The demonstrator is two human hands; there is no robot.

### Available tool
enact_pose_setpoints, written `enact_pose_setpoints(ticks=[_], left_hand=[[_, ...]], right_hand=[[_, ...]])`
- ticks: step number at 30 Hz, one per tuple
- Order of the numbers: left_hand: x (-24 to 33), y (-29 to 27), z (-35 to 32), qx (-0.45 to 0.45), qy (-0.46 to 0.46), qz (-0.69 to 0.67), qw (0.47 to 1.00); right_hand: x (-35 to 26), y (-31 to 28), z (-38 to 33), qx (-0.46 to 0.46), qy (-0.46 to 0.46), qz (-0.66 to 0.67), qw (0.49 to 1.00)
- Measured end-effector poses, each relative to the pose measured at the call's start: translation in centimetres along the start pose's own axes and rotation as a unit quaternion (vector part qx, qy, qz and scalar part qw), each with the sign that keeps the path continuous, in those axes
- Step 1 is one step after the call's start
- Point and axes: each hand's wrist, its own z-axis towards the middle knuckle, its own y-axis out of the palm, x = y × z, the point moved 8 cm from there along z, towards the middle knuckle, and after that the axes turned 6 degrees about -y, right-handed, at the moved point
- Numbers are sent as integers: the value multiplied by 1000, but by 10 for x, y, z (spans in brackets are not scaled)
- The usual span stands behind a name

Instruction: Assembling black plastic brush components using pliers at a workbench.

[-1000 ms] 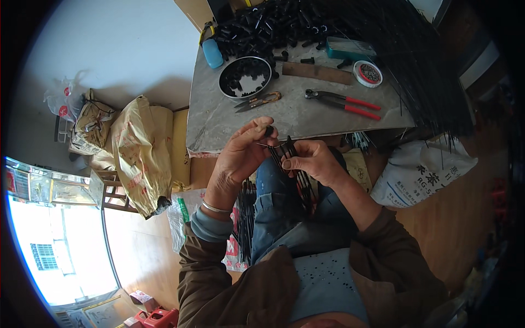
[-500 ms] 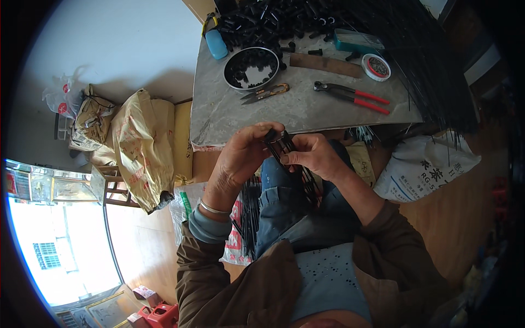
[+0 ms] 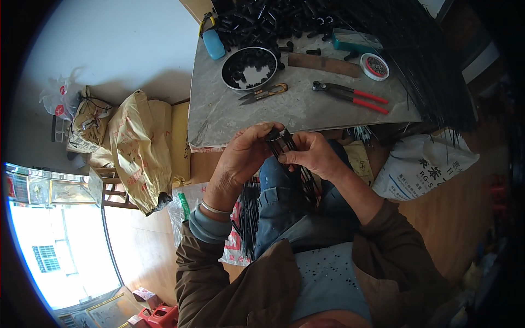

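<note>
Between my hands, above my lap and close to the table's front edge, is a black frame of thin rods (image 3: 281, 146) joined to a dark cylindrical end piece. My left hand (image 3: 240, 153) is closed, with thumb and fingers pinching the upper left end of it. From the other side, my right hand (image 3: 314, 157) grips the rods with thumb and forefinger. The rods trail down toward my knees, partly hidden by my right hand. Nearest on the table are dark-bladed scissors (image 3: 263, 94) and pincers with red handles (image 3: 350, 96).
On the grey table (image 3: 219, 117) are a round tray (image 3: 225, 81) of small black parts, a brown strip (image 3: 324, 64), a small white tub (image 3: 375, 66) and a heap of black pieces (image 3: 273, 22). Long black rods (image 3: 421, 65) overhang the right side. Sacks (image 3: 141, 147) stand left.
The black frame has turned a little in my fingers, and its end piece now shows more between my hands. Both hands keep their grip in nearly the same place.
</note>
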Motion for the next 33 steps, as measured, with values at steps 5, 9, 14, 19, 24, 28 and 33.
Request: enact_pose_setpoints(ticks=[5,9,14,19,24,28,33], left_hand=[[0,5,1,-6,4,-26,1000],[1,6,1,-10,11,-63,998],[2,7,1,5,13,-25,1000],[2,1,4,27,20,-22,999],[4,1,5,33,33,-22,999],[5,5,6,15,47,-44,998],[4,3,5,41,55,-38,997]], right_hand=[[0,-1,0,-6,1,-1,1000],[-5,0,0,-3,-3,20,1000],[-3,-4,0,-3,-9,21,1000],[0,-10,1,-8,-1,15,1000],[-1,-10,1,4,3,-4,1000],[-4,-9,0,12,-3,4,1000],[-5,-9,-1,15,-8,3,1000]])
